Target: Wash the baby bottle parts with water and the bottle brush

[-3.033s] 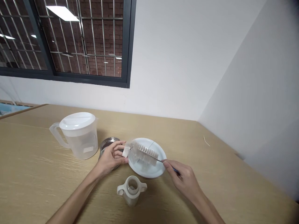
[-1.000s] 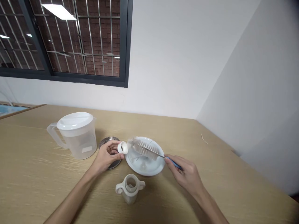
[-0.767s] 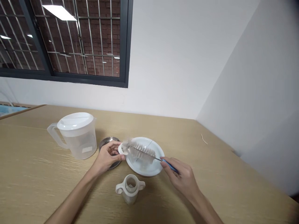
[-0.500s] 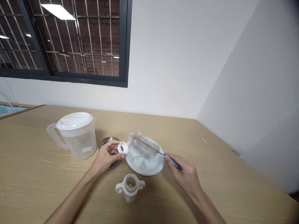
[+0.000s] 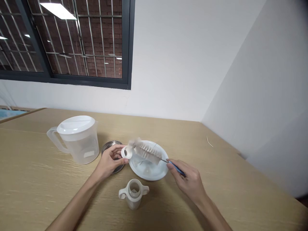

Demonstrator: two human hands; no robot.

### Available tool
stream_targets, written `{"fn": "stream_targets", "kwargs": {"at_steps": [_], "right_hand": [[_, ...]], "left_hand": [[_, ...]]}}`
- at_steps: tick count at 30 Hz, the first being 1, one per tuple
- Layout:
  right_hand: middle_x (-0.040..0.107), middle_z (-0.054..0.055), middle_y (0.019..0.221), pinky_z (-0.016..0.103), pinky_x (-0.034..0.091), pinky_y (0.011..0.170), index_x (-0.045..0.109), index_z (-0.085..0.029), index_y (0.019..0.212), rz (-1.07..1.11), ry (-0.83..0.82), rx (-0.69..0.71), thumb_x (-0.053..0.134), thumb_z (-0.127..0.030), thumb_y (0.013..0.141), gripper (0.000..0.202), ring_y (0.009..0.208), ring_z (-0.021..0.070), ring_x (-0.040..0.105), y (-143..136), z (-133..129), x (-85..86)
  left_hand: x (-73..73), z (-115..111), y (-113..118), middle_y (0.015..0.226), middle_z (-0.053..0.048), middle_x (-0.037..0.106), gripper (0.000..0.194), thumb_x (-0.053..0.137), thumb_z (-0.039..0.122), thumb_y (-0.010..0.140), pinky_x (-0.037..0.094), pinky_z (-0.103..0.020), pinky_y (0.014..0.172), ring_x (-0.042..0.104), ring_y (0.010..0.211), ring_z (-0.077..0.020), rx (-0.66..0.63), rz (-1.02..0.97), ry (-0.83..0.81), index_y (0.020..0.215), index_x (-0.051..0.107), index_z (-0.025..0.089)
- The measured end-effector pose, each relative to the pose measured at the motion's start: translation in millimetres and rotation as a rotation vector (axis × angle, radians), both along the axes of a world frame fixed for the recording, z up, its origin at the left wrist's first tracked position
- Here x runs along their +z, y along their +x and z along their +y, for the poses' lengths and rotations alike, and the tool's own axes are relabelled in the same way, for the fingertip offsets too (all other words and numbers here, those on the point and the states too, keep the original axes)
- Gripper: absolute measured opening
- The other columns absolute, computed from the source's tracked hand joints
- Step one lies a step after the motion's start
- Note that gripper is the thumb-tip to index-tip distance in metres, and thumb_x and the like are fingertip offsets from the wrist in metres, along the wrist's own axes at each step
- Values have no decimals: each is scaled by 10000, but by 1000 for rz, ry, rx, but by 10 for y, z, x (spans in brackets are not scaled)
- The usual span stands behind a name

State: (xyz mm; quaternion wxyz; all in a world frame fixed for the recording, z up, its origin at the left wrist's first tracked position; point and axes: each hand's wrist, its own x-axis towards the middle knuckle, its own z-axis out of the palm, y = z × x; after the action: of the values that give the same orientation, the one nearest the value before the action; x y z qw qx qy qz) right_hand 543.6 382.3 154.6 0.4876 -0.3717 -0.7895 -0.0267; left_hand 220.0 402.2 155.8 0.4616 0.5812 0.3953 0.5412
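Observation:
My left hand (image 5: 112, 160) pinches a small white bottle collar (image 5: 126, 152) with a hole through its middle. In my right hand (image 5: 186, 176) is the blue handle of a bottle brush (image 5: 148, 152), its pale bristles slanting up and left over a white bowl (image 5: 146, 175). The brush's tip is close beside the collar; whether they touch I cannot tell. Small clear pieces lie in the bowl, partly hidden by the brush. Nearer to me stands a two-handled baby bottle (image 5: 134, 195), upright with its top uncovered.
A lidded plastic pitcher (image 5: 81, 144) stands at the left. Behind my left hand is a round metal dish (image 5: 113, 143), partly covered. A thin pale strip (image 5: 209, 141) lies on the wooden table (image 5: 231, 173) at the right. A wall and a barred window (image 5: 84, 41) are behind.
The brush has shifted slightly left, its bristly tip closer to the white collar. My right hand moved a little left with it. My left hand stays in place.

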Motion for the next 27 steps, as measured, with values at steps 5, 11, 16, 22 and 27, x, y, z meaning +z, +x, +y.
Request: {"fn": "stream_targets", "kwargs": {"at_steps": [5, 11, 16, 22, 27], "right_hand": [[755, 78, 893, 265, 537, 599, 704, -184, 1042, -66, 8, -88, 593, -266, 959, 161, 662, 171, 689, 22, 22, -28], [726, 51, 794, 254, 491, 538, 694, -185, 1056, -41, 9, 0, 583, -239, 960, 156, 590, 143, 637, -15, -23, -10], [686, 25, 699, 257, 454, 525, 702, -171, 1058, -125, 44, -52, 597, -253, 952, 170, 511, 124, 575, 32, -6, 7], [745, 80, 882, 265, 518, 585, 697, -184, 1045, 3, 40, -39, 605, -235, 947, 144, 661, 167, 674, 33, -11, 39], [704, 33, 721, 253, 472, 510, 712, -174, 1034, -87, -48, 22, 592, -261, 955, 168, 528, 130, 594, 1, -29, 7]], "left_hand": [[29, -8, -2, 1079, -97, 721, 549, 889, 293, 639, 529, -306, 795, 662, 949, -218, 48, 7, 4, 1120, 654, 169], [34, -8, 6, 1069, -91, 720, 518, 884, 310, 648, 516, -301, 787, 653, 935, -213, 89, 89, 29, 1102, 671, 179], [20, 1, -12, 1036, -75, 706, 503, 882, 295, 651, 511, -293, 772, 639, 886, -196, 97, 81, 64, 1094, 670, 187], [32, -17, -1, 984, -56, 700, 481, 895, 278, 630, 500, -286, 772, 621, 850, -180, 80, 72, 80, 1050, 678, 190], [62, -19, -7, 922, -52, 700, 485, 898, 278, 620, 496, -287, 754, 625, 836, -189, 95, 75, 94, 1043, 682, 183]]}}
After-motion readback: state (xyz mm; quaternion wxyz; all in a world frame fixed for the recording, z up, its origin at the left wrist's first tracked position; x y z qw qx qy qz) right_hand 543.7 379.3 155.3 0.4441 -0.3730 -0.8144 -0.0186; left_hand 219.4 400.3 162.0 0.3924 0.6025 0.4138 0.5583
